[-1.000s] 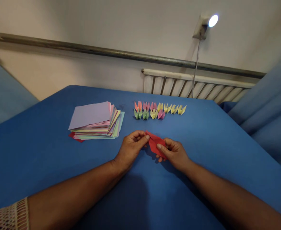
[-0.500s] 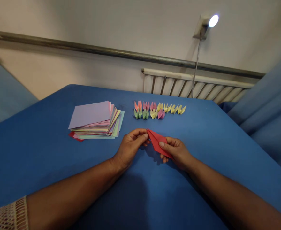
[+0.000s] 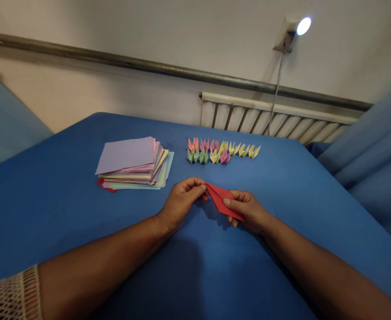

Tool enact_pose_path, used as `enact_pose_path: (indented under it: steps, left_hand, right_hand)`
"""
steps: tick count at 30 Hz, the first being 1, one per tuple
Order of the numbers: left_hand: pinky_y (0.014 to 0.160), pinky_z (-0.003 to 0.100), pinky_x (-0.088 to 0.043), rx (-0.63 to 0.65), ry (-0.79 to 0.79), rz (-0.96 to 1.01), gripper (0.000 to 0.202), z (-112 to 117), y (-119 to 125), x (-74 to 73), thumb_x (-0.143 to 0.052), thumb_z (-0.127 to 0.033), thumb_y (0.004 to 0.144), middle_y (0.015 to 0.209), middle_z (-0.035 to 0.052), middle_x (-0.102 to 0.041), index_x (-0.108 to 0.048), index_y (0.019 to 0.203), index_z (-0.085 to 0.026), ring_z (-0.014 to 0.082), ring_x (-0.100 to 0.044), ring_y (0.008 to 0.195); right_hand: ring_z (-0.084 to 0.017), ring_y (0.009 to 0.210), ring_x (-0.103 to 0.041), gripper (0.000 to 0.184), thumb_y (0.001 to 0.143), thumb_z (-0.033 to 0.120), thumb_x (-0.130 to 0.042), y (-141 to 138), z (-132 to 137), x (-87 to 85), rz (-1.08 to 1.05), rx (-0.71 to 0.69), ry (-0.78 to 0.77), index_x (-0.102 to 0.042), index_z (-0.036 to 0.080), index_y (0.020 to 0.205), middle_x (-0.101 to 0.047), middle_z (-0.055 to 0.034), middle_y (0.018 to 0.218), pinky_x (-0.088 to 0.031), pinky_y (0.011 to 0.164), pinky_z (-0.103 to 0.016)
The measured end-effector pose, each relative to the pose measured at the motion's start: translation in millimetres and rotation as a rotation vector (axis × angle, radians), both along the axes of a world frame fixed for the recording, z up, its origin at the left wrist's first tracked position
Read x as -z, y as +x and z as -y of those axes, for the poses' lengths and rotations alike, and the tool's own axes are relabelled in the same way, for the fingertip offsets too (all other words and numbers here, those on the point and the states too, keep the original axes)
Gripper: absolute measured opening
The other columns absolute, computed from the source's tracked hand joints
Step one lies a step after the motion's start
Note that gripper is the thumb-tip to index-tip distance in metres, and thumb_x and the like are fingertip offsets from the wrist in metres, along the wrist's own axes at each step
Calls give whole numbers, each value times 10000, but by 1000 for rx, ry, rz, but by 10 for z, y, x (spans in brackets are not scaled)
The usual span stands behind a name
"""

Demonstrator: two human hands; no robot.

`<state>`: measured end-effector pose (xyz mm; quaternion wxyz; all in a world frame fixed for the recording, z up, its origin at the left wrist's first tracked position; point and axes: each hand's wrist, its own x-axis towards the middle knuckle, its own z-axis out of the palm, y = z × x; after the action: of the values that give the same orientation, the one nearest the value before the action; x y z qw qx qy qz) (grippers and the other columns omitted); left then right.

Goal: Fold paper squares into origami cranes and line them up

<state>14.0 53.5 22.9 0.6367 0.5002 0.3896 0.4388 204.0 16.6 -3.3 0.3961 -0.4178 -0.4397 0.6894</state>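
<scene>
A red folded paper (image 3: 220, 200), long and pointed like a kite, is held between my two hands just above the blue table. The thumb and fingers of my left hand (image 3: 185, 198) pinch its narrow upper-left tip. My right hand (image 3: 245, 208) grips the wider end, thumb pressed flat on top and fingers underneath. A crease runs lengthwise down the paper from the tip. Beyond my hands stand several small folded paper cranes (image 3: 214, 155) in two rows, coloured orange, pink, green and yellow.
To the left lies a thick stack of coloured paper sheets (image 3: 129, 155), lilac on top, with a red corner sticking out below. The blue-covered table (image 3: 65, 209) reaches back to a wall with a radiator (image 3: 278, 109) and a pipe. Blue curtains (image 3: 375, 151) hang at the right.
Both hands keep their hold on the red paper. The right hand has shifted slightly rightward along it. The view has tilted a little.
</scene>
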Motion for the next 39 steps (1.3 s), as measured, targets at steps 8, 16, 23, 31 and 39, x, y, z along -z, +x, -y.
enact_pose_path:
  steps: [8, 16, 23, 31, 39]
  left_hand:
    - [589, 233, -431, -2, 20, -2, 115, -16, -26, 8, -639, -272, 717, 615, -4, -592, -616, 710, -160, 109, -525, 581]
    - [587, 241, -427, -3, 45, -15, 179, -26, -30, 30, -623, -331, 758, 615, -5, -595, -606, 687, -167, 112, -524, 571]
    - [605, 255, -436, 51, 20, -85, 255, -14, -11, 53, -621, -409, 785, 686, 17, -627, -625, 786, -154, 125, -557, 618]
    - [597, 223, -403, -26, 25, -87, 126, 34, 22, -5, -668, -267, 714, 609, -35, -567, -608, 729, -157, 89, -498, 572]
    - [604, 233, -428, -31, 53, -102, 156, -6, -10, 62, -579, -301, 778, 626, -8, -602, -612, 730, -156, 113, -546, 589]
  right_hand:
    - [-78, 358, -533, 358, 701, 487, -734, 8, -4, 4, 40, -18, 11, -618, 150, 738, -619, 29, 491, -442, 383, -172]
    - [-80, 365, -536, 358, 715, 494, -716, 7, -3, 17, 45, -26, 28, -620, 152, 758, -620, 28, 499, -440, 390, -175]
    - [-83, 366, -535, 367, 726, 509, -704, -36, -23, 48, 79, 98, 126, -599, 158, 736, -622, 25, 510, -449, 395, -190]
    - [-84, 391, -544, 359, 756, 512, -670, -100, 20, 24, 182, 86, 197, -580, 166, 720, -621, 23, 529, -422, 403, -191]
    - [-82, 385, -540, 373, 748, 526, -666, -98, 10, 54, 193, 83, 191, -562, 170, 700, -612, 26, 530, -424, 400, -188]
